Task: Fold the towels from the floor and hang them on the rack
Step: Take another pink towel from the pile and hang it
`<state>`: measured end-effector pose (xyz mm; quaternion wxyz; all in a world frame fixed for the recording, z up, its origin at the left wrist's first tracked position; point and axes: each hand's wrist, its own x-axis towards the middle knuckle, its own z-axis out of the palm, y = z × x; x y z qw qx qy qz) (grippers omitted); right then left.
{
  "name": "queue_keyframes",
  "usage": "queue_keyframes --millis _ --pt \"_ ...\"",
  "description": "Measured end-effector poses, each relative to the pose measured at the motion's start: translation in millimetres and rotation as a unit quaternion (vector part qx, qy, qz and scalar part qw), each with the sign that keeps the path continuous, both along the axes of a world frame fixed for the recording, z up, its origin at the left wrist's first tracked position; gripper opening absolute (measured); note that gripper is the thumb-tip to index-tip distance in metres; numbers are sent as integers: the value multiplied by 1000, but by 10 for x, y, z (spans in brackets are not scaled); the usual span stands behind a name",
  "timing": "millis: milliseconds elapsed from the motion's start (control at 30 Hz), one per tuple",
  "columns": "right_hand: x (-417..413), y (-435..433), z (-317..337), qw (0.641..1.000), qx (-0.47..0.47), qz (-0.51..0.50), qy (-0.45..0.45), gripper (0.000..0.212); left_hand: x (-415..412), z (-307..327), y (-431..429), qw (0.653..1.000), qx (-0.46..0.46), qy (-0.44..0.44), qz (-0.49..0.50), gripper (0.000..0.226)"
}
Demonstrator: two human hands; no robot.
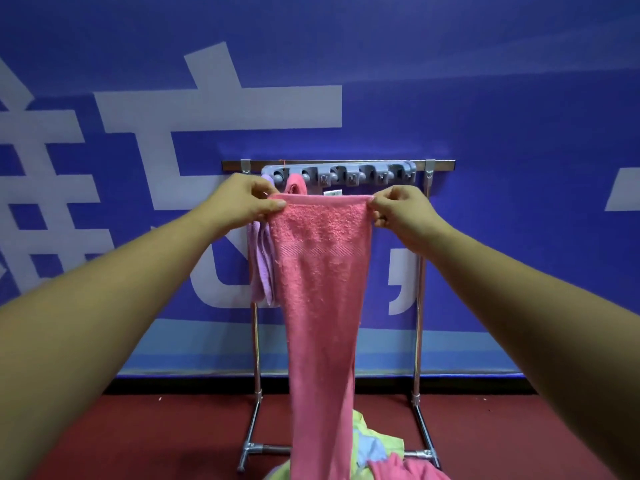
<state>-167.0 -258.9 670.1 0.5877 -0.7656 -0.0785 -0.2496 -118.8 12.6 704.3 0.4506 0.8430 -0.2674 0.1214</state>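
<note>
**Holding pink towel up before the rack**

Pinches both top corners of the pink towel (pixel 322 271) at centre frame. Left hand (pixel 242 199) on the left corner, thumb and curled fingers clamped over the hem; right hand (pixel 398 211) on the right corner, same pinch. Stretches the top edge flat and level between the two hands. Lets the rest hang straight down, narrowing toward bottom centre and cut off by the lower frame edge. Reaches in with bare forearms from lower left and lower right.

Faces the rack (pixel 420 306), a metal frame standing on the red floor (pixel 138 438) against the blue wall (pixel 519 133), directly behind the towel. Shows the top bar (pixel 441 164) just above the hands, with a grey hook strip (pixel 346 173) along it. Has a purple towel (pixel 261 268) hanging at the strip's left end, just left of the held towel and partly hidden by it. Has a second pink towel (pixel 294 183) bunched on the next hook, peeking above the held top edge. Cannot tell whether the held towel touches either.

Includes a pile of towels (pixel 377 448) on the floor at bottom centre-right, between the rack's feet: yellow-green, pale blue and pink, partly covered by the hanging towel.
</note>
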Motion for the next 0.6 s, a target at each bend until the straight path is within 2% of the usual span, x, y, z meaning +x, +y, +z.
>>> queue_keyframes --millis 133,267,333,467,600 --pt "49 -16 8 999 -33 -36 -12 29 -25 35 -20 994 78 -59 43 31" --pt "120 -26 13 996 -23 -81 -24 9 -46 75 -29 997 72 -14 21 16" --pt "131 -30 9 995 -37 -89 -16 17 -57 78 -20 996 84 25 -8 13" --pt "102 -22 -4 992 -74 -102 -13 9 -102 45 -26 984 169 38 -44 12" --pt "107 -3 -26 990 -81 -114 -10 6 -202 32 -70 971 132 93 -176 9"
